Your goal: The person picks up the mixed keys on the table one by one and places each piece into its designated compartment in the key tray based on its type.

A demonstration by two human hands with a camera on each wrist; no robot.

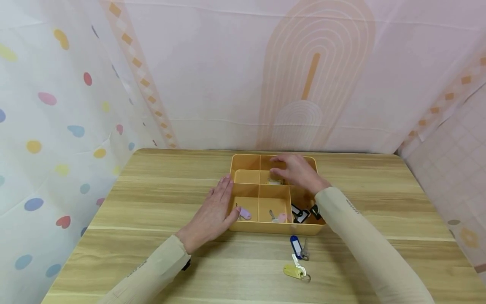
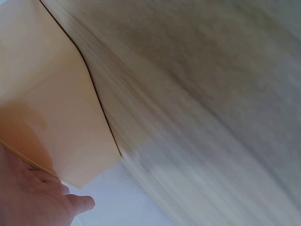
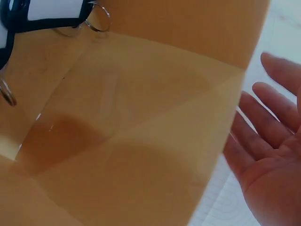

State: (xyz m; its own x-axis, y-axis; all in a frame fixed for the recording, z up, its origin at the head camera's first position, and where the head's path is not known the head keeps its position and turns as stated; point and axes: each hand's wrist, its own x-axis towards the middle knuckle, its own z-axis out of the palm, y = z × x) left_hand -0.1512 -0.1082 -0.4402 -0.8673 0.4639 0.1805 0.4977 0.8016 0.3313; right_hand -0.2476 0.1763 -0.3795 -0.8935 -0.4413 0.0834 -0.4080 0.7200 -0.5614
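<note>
An orange divided box [image 1: 273, 228] stands on the table. My left hand [image 1: 210, 213] rests against its left side, fingers straight along the rim. Over the back middle compartment is my right hand [image 1: 298, 171], its fingers loosely bent and apart with nothing between them. Below those fingers lies a pale key tag [image 1: 275, 182], partly hidden. The front left compartment holds a purple key tag [image 1: 245, 213]; the front middle one has a key with a pink tag [image 1: 282, 217]. Black-framed key tags [image 1: 301, 216] lie in the right compartment, partly covered by my right sleeve.
In front of the box, a key with a blue tag [image 1: 296, 247] and a key with a yellow tag [image 1: 292, 271] lie on the wooden table [image 1: 171, 185]. A patterned cloth [image 1: 212, 84] hangs behind the table, with more cloth at both sides.
</note>
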